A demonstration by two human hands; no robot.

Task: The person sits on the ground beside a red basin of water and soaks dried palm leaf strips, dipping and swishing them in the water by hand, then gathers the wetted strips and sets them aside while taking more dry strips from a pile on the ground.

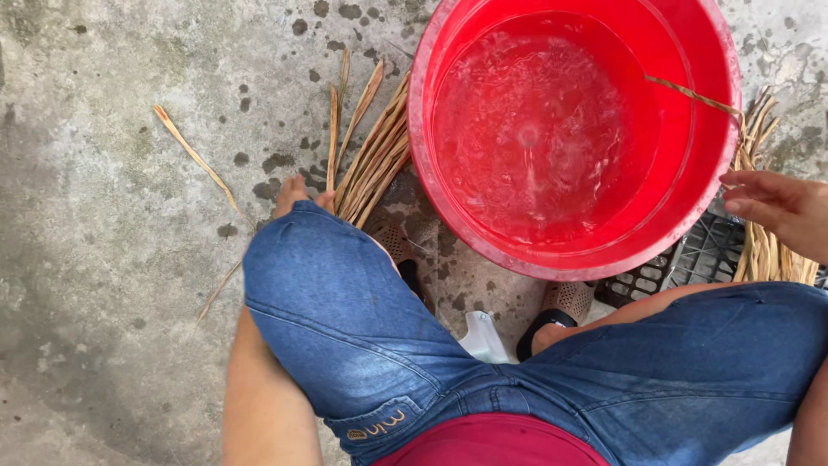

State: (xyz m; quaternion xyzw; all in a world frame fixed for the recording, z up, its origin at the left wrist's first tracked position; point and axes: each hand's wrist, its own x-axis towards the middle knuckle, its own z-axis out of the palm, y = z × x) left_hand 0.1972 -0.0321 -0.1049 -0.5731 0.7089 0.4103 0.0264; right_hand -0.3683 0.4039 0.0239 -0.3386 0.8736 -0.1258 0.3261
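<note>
My left hand [297,195] reaches down past my left knee. Only its fingertips show, next to a bundle of dry tan plant strips [373,160] lying on the concrete; whether it grips any is hidden. My right hand [776,211] hovers with fingers stretched out above another bundle of strips [763,250] at the right, holding nothing that I can see. Between the two hands stands a big red basin [431,173] with rippling water. One strip [690,95] lies over its right rim with its end above the water.
A black plastic crate [699,259] sits under the right bundle. Loose strips [194,155] lie on the wet, spotted concrete at left. My jeans-clad knees and sandalled feet [565,306] are close to the basin, with a white object [483,336] between my legs.
</note>
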